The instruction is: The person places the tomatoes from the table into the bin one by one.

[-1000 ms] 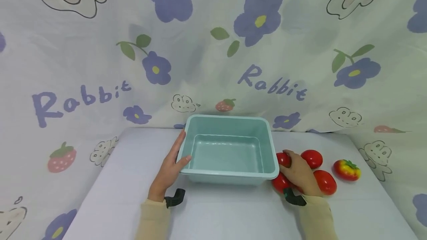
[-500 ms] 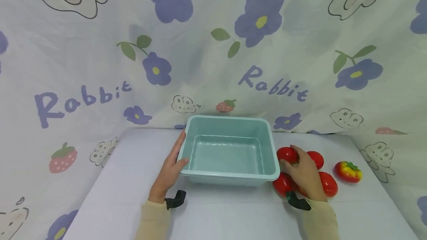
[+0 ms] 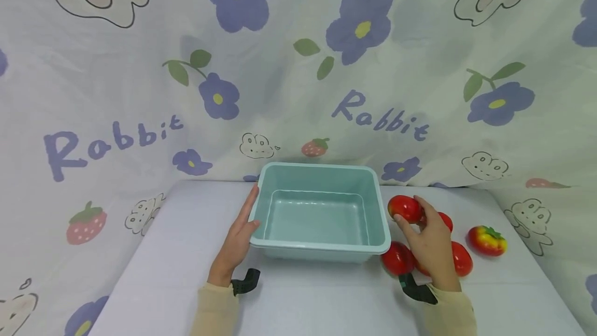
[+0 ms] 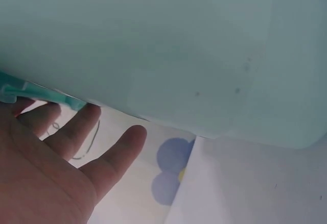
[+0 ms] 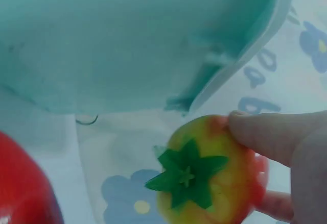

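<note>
A pale teal plastic basin (image 3: 322, 247) stands mid-table. My left hand (image 3: 235, 240) rests along its left side, fingers fairly straight and thumb by the rim; in the left wrist view, the spread fingers (image 4: 115, 160) lie at its outer wall. My right hand (image 3: 431, 240) pinches a toy tomato (image 3: 403, 208) between thumb and fingers, just right of the basin's rim. Up close in the right wrist view, that tomato (image 5: 219, 183) shows a green star-shaped calyx, yellow around it, and red at the side.
More red tomatoes, including one near the basin's corner (image 3: 398, 259) and another by my right wrist (image 3: 462, 259), lie around my right hand. Farther right sits a red-and-yellow tomato (image 3: 486, 240) with its green top showing. A printed cloth (image 3: 289, 87) hangs behind the white table (image 3: 303, 299).
My right hand has lifted the tomato up from among the others, turning a little as it rises. The left hand's thumb has drawn back slightly toward the rim; the basin stays put.
</note>
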The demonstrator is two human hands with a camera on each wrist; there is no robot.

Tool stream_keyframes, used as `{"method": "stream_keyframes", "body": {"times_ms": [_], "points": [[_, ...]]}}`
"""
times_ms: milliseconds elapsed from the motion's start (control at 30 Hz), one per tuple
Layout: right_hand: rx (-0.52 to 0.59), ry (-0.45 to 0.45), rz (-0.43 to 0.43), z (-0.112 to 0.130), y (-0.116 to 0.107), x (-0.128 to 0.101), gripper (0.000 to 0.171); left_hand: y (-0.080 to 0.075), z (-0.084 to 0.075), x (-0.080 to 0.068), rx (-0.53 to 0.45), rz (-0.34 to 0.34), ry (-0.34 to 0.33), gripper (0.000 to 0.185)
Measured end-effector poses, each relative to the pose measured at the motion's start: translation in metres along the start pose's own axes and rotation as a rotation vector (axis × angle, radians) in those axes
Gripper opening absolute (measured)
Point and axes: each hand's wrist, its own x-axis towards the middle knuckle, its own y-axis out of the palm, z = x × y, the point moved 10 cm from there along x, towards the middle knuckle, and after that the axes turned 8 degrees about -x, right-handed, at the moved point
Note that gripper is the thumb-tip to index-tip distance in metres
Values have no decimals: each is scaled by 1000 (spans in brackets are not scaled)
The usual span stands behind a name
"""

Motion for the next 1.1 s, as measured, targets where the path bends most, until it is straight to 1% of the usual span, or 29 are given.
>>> {"method": "stream_keyframes", "body": {"times_ms": [200, 300, 400, 467, 567, 800, 900, 967, 1033, 1100], "points": [[75, -12, -114, 11, -12, -7, 79, 0, 0, -2, -2, -8, 1, 74], [110, -23, -141, 18, -15, -12, 78, 0, 1, -2, -6, -7, 9, 74], [141, -61, -165, 27, -18, -17, 76, 1, 1, -2, -8, -8, 15, 75], [159, -102, -187, 34, -19, -20, 75, 1, 1, -3, -9, -11, 18, 75], [174, -187, -225, 45, -19, -23, 75, 1, 0, -4, -7, -17, 15, 75], [145, -363, -300, 65, -14, -28, 80, 2, -2, -4, -2, -28, 10, 75], [161, -452, -303, 77, -11, -33, 83, 2, -2, -4, -3, -32, 4, 75], [168, -498, -289, 83, -6, -36, 83, 2, -2, -4, -3, -34, 3, 75], [153, -522, -270, 88, 0, -39, 82, 2, -2, -4, -3, -35, 2, 75], [124, -523, -247, 91, 6, -41, 82, 3, -1, -4, -6, -31, 2, 75]]}}
